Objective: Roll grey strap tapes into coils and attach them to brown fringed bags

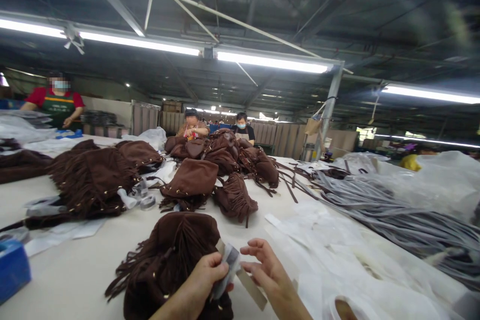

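Observation:
My left hand [204, 280] is closed on a small clear plastic packet [229, 262] with something greyish inside. My right hand [270, 277] is just right of it, fingers spread and slightly curled, with nothing visibly gripped. A flat beige strip [252, 289] runs between the packet and my right hand; whether the fingers touch it I cannot tell. Behind and left of my hands lies a dark brown fringed bag [180, 240] with small gold-coloured studs, partly hidden by my left forearm.
More brown bags [191, 182] cover the far side of the white table [93, 265]. Grey straps [390, 215] and white sheets [330, 255] lie right. A blue object [13, 267] and tape rolls [147, 202] are left. Several people, including one in a green apron [60, 107], are beyond.

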Motion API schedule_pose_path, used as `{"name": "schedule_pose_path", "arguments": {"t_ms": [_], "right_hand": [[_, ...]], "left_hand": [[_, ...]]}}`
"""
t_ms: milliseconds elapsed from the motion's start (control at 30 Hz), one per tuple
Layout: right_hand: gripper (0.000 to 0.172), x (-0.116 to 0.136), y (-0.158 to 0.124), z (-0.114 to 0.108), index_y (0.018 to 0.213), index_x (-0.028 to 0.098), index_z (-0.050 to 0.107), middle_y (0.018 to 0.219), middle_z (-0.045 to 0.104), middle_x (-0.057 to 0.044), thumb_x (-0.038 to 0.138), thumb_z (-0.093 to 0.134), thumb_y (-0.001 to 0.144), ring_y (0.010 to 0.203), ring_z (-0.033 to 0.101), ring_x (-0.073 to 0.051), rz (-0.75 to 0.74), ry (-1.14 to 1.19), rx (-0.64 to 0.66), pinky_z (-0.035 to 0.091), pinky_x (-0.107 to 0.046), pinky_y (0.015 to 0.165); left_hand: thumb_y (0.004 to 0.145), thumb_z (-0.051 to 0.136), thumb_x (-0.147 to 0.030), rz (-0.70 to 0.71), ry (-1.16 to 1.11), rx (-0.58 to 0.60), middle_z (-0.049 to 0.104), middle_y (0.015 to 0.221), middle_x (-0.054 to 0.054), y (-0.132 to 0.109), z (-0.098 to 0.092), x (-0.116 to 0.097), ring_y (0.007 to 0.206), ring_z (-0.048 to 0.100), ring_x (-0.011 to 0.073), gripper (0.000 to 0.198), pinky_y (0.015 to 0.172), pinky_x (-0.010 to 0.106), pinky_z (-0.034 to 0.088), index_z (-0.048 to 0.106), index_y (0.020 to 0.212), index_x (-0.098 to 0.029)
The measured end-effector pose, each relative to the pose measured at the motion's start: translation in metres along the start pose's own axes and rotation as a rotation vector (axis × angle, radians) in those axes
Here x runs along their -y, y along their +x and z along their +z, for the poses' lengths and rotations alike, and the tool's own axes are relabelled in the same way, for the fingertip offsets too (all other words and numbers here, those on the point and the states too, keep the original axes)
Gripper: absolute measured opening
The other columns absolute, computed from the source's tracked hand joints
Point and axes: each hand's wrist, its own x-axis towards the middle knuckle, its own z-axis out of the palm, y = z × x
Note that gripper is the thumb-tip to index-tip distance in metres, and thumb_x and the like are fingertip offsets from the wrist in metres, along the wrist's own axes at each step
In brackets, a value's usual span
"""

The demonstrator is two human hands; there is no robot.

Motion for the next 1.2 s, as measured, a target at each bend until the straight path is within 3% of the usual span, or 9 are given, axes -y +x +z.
{"name": "schedule_pose_path", "arguments": {"t_ms": [100,167,300,400,500,600,733,933,1200], "right_hand": [[0.034,-0.019,-0.013,-0.018,0.114,0.025,0.046,0.089,0.069,-0.005,0.038,0.057,0.085,0.070,0.067,-0.018,0.013,-0.030,0.083,0.046,-0.026,0.058],[0.037,-0.032,-0.018,-0.027,0.118,0.024,0.047,0.077,0.067,-0.003,0.036,0.057,0.085,0.065,0.065,-0.018,-0.083,-0.170,0.106,0.048,-0.027,0.059],[0.026,-0.037,-0.015,-0.031,0.114,0.027,0.057,0.100,0.061,-0.007,0.024,0.049,0.089,0.068,0.063,-0.015,-0.459,-0.445,0.150,0.050,-0.025,0.059],[0.024,-0.020,-0.008,-0.026,0.103,0.028,0.063,0.100,0.059,-0.006,0.019,0.044,0.092,0.071,0.062,-0.014,-0.611,-0.597,0.169,0.050,-0.022,0.061],[0.018,0.001,-0.004,-0.020,0.094,0.026,0.064,0.099,0.059,-0.005,0.021,0.047,0.094,0.065,0.059,-0.011,-0.620,-0.649,0.161,0.049,-0.019,0.060],[0.019,0.015,-0.002,-0.015,0.095,0.026,0.063,0.102,0.059,-0.005,0.021,0.046,0.095,0.072,0.062,-0.012,-0.620,-0.643,0.278,0.049,-0.018,0.065],[0.022,0.017,-0.005,-0.014,0.093,0.026,0.061,0.099,0.058,-0.005,0.017,0.041,0.095,0.088,0.062,-0.014,-0.646,-0.640,0.338,0.048,-0.018,0.074],[0.019,0.021,-0.007,-0.019,0.091,0.024,0.055,0.095,0.057,-0.004,0.017,0.038,0.094,0.085,0.060,-0.015,-0.537,-0.644,0.385,0.046,-0.021,0.074],[0.024,0.033,-0.001,-0.017,0.093,0.024,0.059,0.091,0.056,-0.004,0.016,0.037,0.096,0.082,0.058,-0.014,-0.460,-0.748,0.481,0.045,-0.022,0.072]], "left_hand": [[0.053,0.084,-0.055,-0.014,-0.032,0.019,0.060,0.069,0.002,0.000,-0.001,-0.001,0.062,0.053,0.0121,0.055,0.071,0.030,0.048,0.065,0.081,-0.011],[0.053,0.084,-0.055,-0.022,-0.046,0.023,0.060,0.069,0.002,0.001,-0.002,0.000,0.061,0.054,0.0125,0.056,0.070,0.029,0.047,0.064,0.082,-0.011],[0.053,0.084,-0.056,-0.016,-0.055,0.014,0.060,0.067,0.002,0.004,-0.004,0.003,0.061,0.055,0.0131,0.055,0.068,0.029,0.048,0.063,0.079,-0.012],[0.053,0.084,-0.056,-0.021,-0.072,0.018,0.060,0.066,0.002,0.002,-0.003,0.001,0.060,0.054,0.0125,0.055,0.068,0.029,0.048,0.063,0.080,-0.012],[0.057,0.083,-0.053,-0.029,-0.018,0.022,0.061,0.069,0.003,-0.002,-0.001,-0.003,0.061,0.056,0.0132,0.053,0.066,0.027,0.046,0.064,0.084,-0.011],[0.060,0.080,-0.053,-0.012,0.038,0.025,0.063,0.072,0.005,-0.006,0.002,-0.007,0.062,0.056,0.0136,0.054,0.064,0.027,0.046,0.065,0.087,-0.009],[0.056,0.079,-0.053,-0.021,0.054,0.017,0.062,0.073,0.005,-0.011,0.006,-0.016,0.062,0.055,0.0138,0.056,0.067,0.029,0.046,0.064,0.087,-0.009],[0.051,0.077,-0.047,-0.099,0.083,0.059,0.058,0.068,0.002,-0.016,0.009,-0.024,0.059,0.053,0.0131,0.046,0.064,0.028,0.045,0.061,0.076,-0.011],[0.053,0.061,-0.036,-0.076,0.143,0.020,0.057,0.067,0.002,-0.015,0.011,-0.024,0.056,0.051,0.0128,0.034,0.059,0.027,0.042,0.061,0.077,-0.011]]}}
